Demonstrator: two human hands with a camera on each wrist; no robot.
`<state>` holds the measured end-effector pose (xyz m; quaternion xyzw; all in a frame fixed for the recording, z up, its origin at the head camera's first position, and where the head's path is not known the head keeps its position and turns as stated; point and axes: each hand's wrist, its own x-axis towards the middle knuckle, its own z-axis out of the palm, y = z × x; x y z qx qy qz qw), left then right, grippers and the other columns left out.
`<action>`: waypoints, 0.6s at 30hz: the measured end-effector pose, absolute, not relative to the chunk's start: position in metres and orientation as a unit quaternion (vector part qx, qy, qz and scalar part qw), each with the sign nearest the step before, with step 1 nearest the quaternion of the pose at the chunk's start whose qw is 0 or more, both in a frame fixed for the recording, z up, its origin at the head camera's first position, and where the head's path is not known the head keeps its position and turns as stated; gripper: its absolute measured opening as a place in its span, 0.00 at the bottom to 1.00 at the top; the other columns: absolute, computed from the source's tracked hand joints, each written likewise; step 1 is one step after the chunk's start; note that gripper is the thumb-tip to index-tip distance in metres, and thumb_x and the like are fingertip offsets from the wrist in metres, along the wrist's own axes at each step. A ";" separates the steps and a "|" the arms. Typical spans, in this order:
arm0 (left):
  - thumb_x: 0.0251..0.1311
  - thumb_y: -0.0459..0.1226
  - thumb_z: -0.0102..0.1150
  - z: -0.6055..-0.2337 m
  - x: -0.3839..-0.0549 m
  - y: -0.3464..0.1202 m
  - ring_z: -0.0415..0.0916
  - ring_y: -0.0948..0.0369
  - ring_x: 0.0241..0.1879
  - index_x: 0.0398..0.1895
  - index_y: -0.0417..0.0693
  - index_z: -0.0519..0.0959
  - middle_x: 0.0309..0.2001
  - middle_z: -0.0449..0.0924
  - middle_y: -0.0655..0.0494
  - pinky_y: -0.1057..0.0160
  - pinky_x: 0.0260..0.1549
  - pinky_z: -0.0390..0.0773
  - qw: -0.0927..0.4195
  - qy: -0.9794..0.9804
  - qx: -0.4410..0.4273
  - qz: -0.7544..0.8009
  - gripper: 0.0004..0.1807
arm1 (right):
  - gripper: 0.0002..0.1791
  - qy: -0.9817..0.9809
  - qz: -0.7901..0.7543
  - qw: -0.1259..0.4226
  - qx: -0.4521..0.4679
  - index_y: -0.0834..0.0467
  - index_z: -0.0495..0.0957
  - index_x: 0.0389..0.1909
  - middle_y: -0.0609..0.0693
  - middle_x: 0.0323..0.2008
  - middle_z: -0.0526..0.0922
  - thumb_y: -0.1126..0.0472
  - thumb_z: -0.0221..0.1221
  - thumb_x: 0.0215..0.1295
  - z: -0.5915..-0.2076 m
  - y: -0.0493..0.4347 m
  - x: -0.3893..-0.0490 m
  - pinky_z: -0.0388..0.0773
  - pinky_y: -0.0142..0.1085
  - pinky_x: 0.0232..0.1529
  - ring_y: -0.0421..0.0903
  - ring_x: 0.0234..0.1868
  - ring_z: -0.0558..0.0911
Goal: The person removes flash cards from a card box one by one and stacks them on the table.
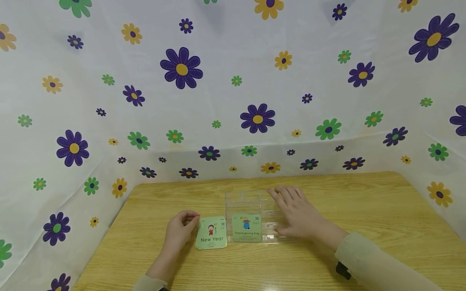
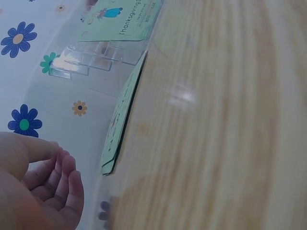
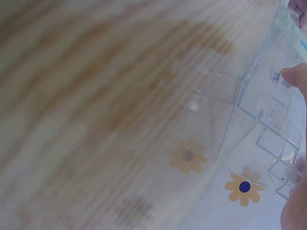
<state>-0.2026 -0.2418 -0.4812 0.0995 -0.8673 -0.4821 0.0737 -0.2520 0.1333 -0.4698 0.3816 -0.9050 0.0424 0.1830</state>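
Note:
A stack of green cards, its top one reading "New Year", lies on the table just left of a clear plastic holder. My left hand is beside the stack's upper left corner; in the left wrist view its fingers are loosely curled with nothing visible between them. A green "Thanksgiving Day" card stands in the front left of the holder. My right hand grips the holder's right part, thumb near the front and fingers at the back edge. In the right wrist view the thumb touches the clear plastic.
The wood-grain table extends to both sides of the holder. A white cloth printed with purple, green and yellow flowers hangs behind the table and along its sides. The holder has several stepped tiers.

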 end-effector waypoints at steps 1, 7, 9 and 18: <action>0.73 0.30 0.62 -0.481 -0.202 -0.241 0.76 0.63 0.36 0.46 0.34 0.85 0.42 0.86 0.44 0.72 0.31 0.76 0.074 -0.866 0.100 -0.484 0.07 | 0.63 -0.905 0.041 0.184 0.382 0.59 0.55 0.82 0.61 0.70 0.70 0.32 0.70 0.54 -0.470 0.133 -0.252 0.67 0.56 0.75 0.57 0.69 0.70; 0.72 0.29 0.62 -0.478 -0.202 -0.238 0.76 0.64 0.36 0.46 0.33 0.84 0.41 0.86 0.43 0.74 0.32 0.78 0.072 -0.858 0.099 -0.499 0.06 | 0.63 -0.903 0.038 0.190 0.382 0.60 0.55 0.82 0.60 0.70 0.69 0.31 0.70 0.54 -0.471 0.133 -0.253 0.68 0.56 0.74 0.57 0.68 0.70; 0.72 0.29 0.62 -0.478 -0.202 -0.237 0.76 0.64 0.36 0.46 0.33 0.84 0.41 0.86 0.44 0.74 0.32 0.79 0.072 -0.855 0.100 -0.504 0.06 | 0.63 -0.903 0.037 0.191 0.382 0.60 0.55 0.82 0.60 0.70 0.69 0.31 0.70 0.54 -0.472 0.133 -0.253 0.68 0.56 0.74 0.57 0.68 0.70; 0.72 0.28 0.63 -0.478 -0.205 -0.232 0.78 0.66 0.35 0.48 0.32 0.84 0.42 0.86 0.43 0.76 0.35 0.82 0.074 -0.839 0.089 -0.532 0.07 | 0.63 -0.904 0.029 0.191 0.381 0.60 0.56 0.82 0.61 0.71 0.69 0.30 0.70 0.54 -0.470 0.133 -0.253 0.68 0.56 0.74 0.57 0.69 0.70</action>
